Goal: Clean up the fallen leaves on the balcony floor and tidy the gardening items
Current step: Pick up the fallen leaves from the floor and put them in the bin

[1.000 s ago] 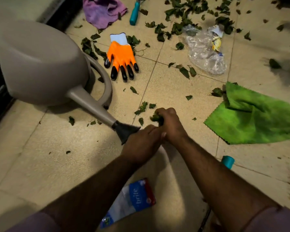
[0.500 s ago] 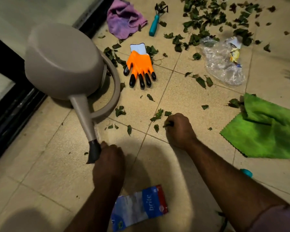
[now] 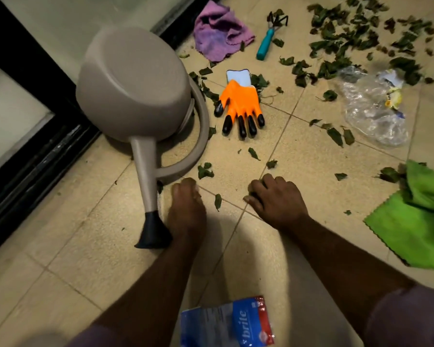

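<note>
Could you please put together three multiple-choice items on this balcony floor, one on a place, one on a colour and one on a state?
1. Where does the orange glove lie?
A. On the green cloth
B. On the tiles, right of the watering can
C. Inside the plastic bag

2. What colour is the hand rake's handle?
A. Teal
B. Red
C. Yellow

3. How does the watering can rest?
A. Upright
B. Hung on the door
C. Tipped on its side, base towards the camera

Answers:
1. B: the glove lies flat on the bare floor beside the can's handle.
2. A: the handle near the purple cloth is teal.
3. C: its round base faces us and the spout runs along the floor.
</note>
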The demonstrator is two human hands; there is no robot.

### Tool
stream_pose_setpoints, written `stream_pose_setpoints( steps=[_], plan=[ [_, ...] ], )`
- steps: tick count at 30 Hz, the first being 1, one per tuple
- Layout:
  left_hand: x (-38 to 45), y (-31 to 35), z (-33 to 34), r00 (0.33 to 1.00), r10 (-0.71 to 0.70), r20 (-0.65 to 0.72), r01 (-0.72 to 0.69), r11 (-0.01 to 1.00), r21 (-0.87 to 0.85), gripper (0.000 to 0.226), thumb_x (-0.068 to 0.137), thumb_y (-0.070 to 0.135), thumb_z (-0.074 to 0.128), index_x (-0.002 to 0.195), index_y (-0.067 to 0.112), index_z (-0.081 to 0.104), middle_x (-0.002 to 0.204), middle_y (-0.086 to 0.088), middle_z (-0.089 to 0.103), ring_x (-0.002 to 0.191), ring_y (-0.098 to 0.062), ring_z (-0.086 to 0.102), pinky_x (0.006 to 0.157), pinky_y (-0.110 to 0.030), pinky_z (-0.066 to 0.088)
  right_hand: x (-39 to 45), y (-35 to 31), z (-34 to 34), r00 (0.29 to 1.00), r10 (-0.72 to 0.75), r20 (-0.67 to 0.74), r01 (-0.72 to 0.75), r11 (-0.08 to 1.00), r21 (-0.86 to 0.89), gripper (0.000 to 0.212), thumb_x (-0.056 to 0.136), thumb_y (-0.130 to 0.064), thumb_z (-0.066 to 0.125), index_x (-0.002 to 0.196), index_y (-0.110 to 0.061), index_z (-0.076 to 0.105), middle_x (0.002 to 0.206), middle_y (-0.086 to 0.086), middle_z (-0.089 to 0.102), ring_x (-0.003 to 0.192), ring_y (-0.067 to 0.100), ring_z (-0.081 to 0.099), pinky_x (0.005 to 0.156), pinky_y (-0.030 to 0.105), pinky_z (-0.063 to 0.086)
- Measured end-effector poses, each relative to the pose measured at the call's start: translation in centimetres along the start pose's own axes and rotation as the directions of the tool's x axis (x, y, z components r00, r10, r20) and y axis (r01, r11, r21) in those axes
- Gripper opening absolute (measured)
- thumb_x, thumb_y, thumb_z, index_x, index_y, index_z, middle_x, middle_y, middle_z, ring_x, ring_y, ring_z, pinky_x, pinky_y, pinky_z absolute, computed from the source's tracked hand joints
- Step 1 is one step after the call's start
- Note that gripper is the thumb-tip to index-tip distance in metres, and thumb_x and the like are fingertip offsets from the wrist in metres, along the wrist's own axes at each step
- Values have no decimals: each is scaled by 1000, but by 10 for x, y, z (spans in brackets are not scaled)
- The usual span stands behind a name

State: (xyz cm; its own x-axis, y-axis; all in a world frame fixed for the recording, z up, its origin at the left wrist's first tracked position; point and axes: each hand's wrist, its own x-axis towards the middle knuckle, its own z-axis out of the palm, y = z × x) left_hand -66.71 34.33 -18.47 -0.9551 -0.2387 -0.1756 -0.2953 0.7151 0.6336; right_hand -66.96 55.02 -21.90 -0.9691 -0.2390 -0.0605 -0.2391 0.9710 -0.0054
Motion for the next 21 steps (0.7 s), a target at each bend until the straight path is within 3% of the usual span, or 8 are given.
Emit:
stream_pose_setpoints(
  steps=[3,7,11,13,17,21],
  plan=[
    [8,-21,-11,996,-65,-66,67,997,36,24,100,16,39,120,16,53,119,-5,49,92,-14,53,77,-29,43,9,3,-4,998,-20,51,14,994,108,35,98,-49,25,103,-25,49,96,0,58,76,19,56,65,36,50],
    [18,-29,-20,990,-72,-122,81,994,72,28,101,17,39,126,14,52,122,-5,47,86,-15,54,79,-33,47,34,18,-16,960,248,-131,-206,939,274,37,97,-47,25,98,-18,49,90,6,57,68,25,57,63,40,51],
    [36,-36,-16,957,-264,-121,267,964,5,27,103,26,34,123,16,50,89,18,32,66,-6,39,73,-31,33,53,28,-14,896,444,-31,-427,878,216,27,99,-36,35,113,-14,44,107,13,54,82,34,60,66,39,46],
    [43,-35,-15,950,-303,-76,305,952,5,29,103,30,34,126,18,47,86,19,32,65,-4,39,75,-31,33,58,16,-12,914,403,-44,-388,901,194,31,100,-41,31,115,-16,42,108,12,53,77,28,57,62,34,42],
    [38,-31,-20,975,-205,-88,217,964,152,24,101,24,40,121,15,50,124,-6,44,95,-27,59,83,-42,49,73,-30,-11,974,223,-38,-207,947,244,47,91,-66,29,111,-25,41,107,3,50,83,18,54,68,35,50],
    [32,-36,-18,980,-159,-119,169,982,81,18,100,19,45,115,16,54,112,-4,53,90,-19,56,77,-35,46,85,-73,-16,998,66,14,-68,972,225,65,78,-83,28,108,-27,41,111,4,47,94,21,52,70,37,51]
  ],
)
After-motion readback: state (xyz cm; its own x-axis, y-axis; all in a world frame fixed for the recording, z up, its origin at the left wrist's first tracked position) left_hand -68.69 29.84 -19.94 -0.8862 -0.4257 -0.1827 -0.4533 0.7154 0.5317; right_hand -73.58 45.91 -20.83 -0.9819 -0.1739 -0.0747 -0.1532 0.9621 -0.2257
